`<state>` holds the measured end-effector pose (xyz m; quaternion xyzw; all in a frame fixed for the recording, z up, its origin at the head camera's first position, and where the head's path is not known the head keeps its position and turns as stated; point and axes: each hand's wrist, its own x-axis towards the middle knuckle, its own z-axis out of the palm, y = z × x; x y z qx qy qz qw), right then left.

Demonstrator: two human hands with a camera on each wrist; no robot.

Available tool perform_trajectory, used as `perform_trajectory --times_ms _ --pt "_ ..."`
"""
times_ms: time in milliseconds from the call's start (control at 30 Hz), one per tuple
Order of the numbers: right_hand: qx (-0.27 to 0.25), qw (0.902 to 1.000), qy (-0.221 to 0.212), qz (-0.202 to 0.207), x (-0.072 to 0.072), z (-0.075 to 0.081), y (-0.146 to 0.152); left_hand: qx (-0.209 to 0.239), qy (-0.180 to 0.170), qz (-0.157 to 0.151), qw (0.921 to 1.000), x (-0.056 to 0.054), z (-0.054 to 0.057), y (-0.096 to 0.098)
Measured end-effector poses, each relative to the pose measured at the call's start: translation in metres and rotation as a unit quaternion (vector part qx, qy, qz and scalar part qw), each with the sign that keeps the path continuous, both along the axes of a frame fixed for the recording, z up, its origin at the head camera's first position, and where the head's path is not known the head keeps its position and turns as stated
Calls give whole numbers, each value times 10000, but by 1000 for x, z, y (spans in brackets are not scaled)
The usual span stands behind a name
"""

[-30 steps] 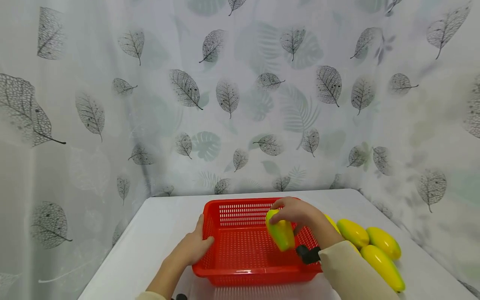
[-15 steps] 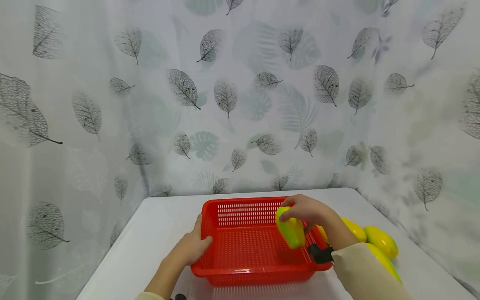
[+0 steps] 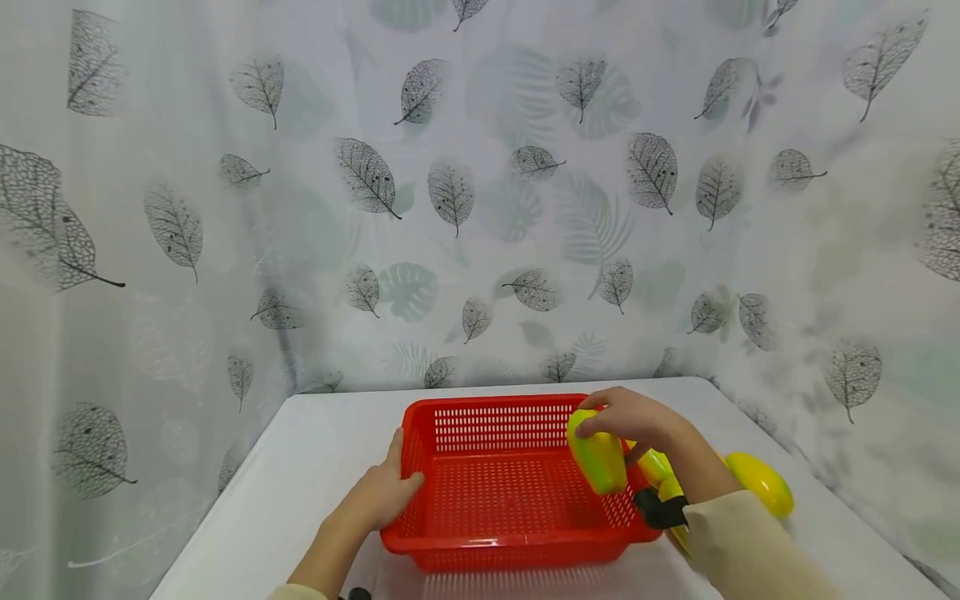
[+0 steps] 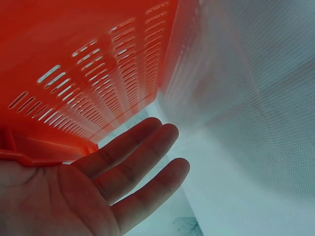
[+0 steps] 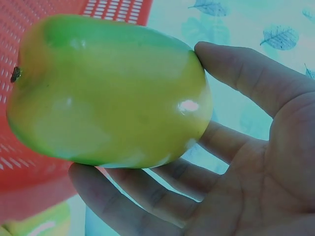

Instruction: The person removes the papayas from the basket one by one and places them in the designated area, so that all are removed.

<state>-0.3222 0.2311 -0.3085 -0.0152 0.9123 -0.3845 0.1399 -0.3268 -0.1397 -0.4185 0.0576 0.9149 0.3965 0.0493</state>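
A yellow-green mango tilts over the right side of a red plastic basket. My right hand holds this mango, with the thumb at one side and fingertips along the other; its stem end points away from the palm. At the basket's left rim rests my left hand, thumb over the edge. In the left wrist view its fingers stretch out nearly straight beside the slotted basket wall.
Several more yellow fruits, one of them a yellow fruit, lie on the white table right of the basket, partly hidden by my right arm. A leaf-printed curtain hangs behind and along both sides.
My right hand has moved to the right with the mango, from nearer the basket's middle to its right side. My left hand has stayed at the left rim.
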Motion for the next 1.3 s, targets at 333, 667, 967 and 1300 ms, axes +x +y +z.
perform_trajectory --times_ms 333,667,967,1300 --pt "63 9999 11 -137 5 6 17 24 -37 48 10000 1 0 0" --pt "173 9997 69 -128 10 12 32 25 -78 76 9999 3 -1 0" --pt "286 9994 135 -173 15 20 49 -82 -59 103 9999 1 2 0" --pt "342 9989 -19 -312 20 19 77 -6 -62 52 10000 0 2 1"
